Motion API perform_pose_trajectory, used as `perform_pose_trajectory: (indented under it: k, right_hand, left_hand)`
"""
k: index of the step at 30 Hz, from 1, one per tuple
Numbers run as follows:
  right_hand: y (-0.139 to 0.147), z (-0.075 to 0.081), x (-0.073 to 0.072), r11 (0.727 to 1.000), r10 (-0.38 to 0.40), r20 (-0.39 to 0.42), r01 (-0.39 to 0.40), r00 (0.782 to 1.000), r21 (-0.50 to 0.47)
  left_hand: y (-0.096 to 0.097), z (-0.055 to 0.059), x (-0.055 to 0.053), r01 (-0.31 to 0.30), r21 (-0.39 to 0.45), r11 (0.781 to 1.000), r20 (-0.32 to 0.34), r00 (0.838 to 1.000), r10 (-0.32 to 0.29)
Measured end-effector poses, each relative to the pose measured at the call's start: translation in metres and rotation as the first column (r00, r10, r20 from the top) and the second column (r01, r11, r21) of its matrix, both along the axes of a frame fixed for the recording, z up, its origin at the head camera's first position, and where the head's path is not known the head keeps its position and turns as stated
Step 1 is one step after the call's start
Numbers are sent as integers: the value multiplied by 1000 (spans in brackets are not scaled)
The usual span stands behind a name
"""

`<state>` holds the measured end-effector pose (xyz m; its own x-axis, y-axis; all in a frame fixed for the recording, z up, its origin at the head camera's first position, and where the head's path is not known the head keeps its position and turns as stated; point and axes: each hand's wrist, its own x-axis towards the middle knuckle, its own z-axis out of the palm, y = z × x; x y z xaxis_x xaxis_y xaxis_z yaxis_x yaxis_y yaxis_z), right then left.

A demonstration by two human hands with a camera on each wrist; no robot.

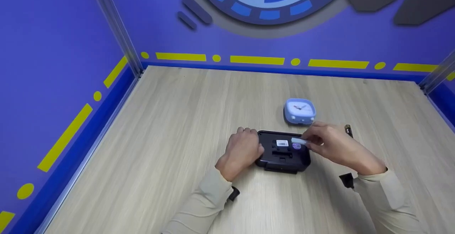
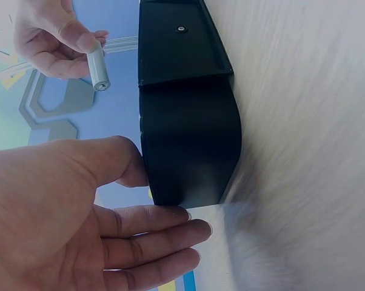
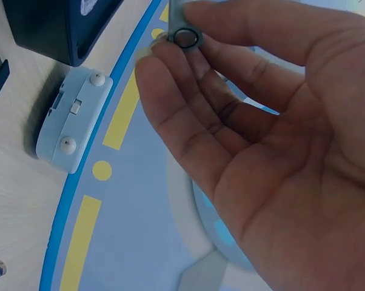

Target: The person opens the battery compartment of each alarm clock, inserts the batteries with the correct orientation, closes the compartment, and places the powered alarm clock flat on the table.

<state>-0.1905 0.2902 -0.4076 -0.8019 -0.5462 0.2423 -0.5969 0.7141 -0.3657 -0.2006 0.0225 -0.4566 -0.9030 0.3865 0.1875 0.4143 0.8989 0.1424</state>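
A black boxy device (image 1: 266,152) lies on the table with a slotted battery compartment (image 1: 282,154) facing up. My left hand (image 1: 243,147) grips its left end; in the left wrist view the thumb bears on one edge and the fingers lie around the corner. My right hand (image 1: 334,147) pinches a pale AA-type battery (image 2: 98,68) between thumb and fingertips, above the device's right part. One flat end of that battery shows in the right wrist view. Just beyond the device stands a light blue alarm clock (image 1: 299,111).
A dark battery (image 1: 348,131) lies on the wooden table (image 1: 170,120), right of the alarm clock and beyond my right wrist. White and purple stickers mark the device. Blue panels (image 1: 213,42) with yellow dashes wall the table's back and sides.
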Motion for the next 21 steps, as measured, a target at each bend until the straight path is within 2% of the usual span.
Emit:
perform_pose_trajectory:
  k: [12,21]
  right_hand:
    - [-11,-1,5,1000,10,77,-11,997,18]
    - [-18,-5,6,998,52,105,-55,993,22]
  left_hand:
    - [0,0,-1,5,0,1000,1,1000,-5]
    - [-1,1,-1,7,6,1000,46,999,-7]
